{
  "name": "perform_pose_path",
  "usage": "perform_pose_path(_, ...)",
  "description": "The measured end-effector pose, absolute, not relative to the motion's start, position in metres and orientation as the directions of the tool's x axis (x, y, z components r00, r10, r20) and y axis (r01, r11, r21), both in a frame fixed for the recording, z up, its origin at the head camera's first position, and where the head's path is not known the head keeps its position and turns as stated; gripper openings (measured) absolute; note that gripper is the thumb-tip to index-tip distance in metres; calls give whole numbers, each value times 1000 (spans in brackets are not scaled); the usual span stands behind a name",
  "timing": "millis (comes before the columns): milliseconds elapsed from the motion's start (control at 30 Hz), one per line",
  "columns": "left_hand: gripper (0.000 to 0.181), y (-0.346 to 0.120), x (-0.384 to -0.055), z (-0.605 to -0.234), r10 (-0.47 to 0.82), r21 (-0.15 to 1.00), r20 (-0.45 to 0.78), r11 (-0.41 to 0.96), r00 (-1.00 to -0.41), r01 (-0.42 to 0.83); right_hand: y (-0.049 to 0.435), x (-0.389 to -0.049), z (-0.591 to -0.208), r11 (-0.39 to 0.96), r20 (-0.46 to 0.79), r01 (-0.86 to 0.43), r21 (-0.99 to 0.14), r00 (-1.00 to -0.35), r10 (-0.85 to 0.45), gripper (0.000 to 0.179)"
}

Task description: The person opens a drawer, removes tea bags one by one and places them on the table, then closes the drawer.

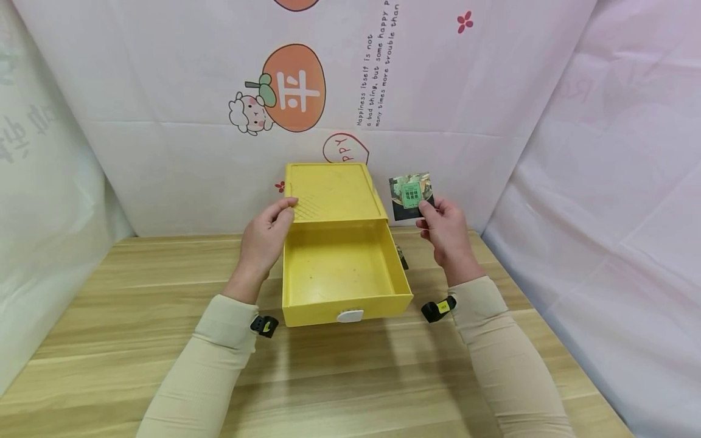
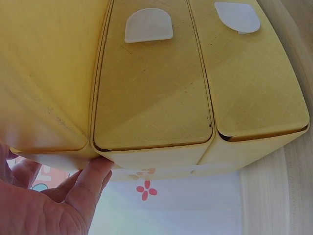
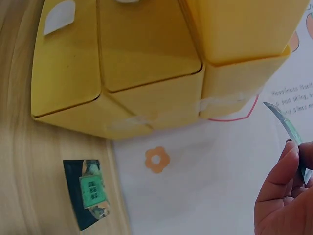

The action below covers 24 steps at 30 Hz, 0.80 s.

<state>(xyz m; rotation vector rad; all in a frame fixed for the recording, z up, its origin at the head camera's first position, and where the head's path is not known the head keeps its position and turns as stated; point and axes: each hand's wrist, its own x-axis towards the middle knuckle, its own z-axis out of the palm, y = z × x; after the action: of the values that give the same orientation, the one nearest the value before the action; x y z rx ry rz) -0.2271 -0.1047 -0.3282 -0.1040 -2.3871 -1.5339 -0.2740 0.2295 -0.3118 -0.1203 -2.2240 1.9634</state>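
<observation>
A yellow drawer cabinet point(image 1: 334, 188) stands on the table, its top drawer point(image 1: 339, 267) pulled out with nothing inside. My left hand point(image 1: 265, 240) touches the cabinet's left side near its upper front edge; in the left wrist view, fairly straight fingers point(image 2: 88, 188) lie against that side. To the right of the cabinet, my right hand point(image 1: 446, 234) holds up a flat dark packet point(image 1: 412, 196) with a green label, pinched between thumb and fingers. The right wrist view shows this packet edge-on. A similar second packet point(image 3: 88, 193) lies on the table beside the cabinet's right side.
Below the pulled-out drawer are two closed drawers, the middle drawer point(image 2: 154, 88) and the bottom drawer point(image 2: 254, 68), with white tabs. A printed cloth point(image 1: 438, 91) hangs behind, and plain cloths hang at both sides. The wooden table point(image 1: 328, 383) extends in front.
</observation>
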Motion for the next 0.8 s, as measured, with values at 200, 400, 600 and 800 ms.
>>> perform_pose_path(200, 46, -104, -227, -328, -98, 876, 289, 427, -952, 222, 235, -278, -319, 126, 28, -3, -992, -980, 197, 25)
perform_pose_path(400, 47, -104, -227, -328, -103, 875, 289, 432, -952, 219, 240, -285, -328, 155, -5, 37, -987, -979, 205, 28)
perform_pose_path(600, 46, -105, -227, -329, -108, 872, 296, 436, -949, 223, 247, -293, -342, 187, -38, 80, -979, -976, 215, 34)
perform_pose_path(800, 45, -105, -227, -329, -105, 872, 296, 436, -949, 224, 257, -300, -357, 197, -68, 113, -974, -973, 222, 37)
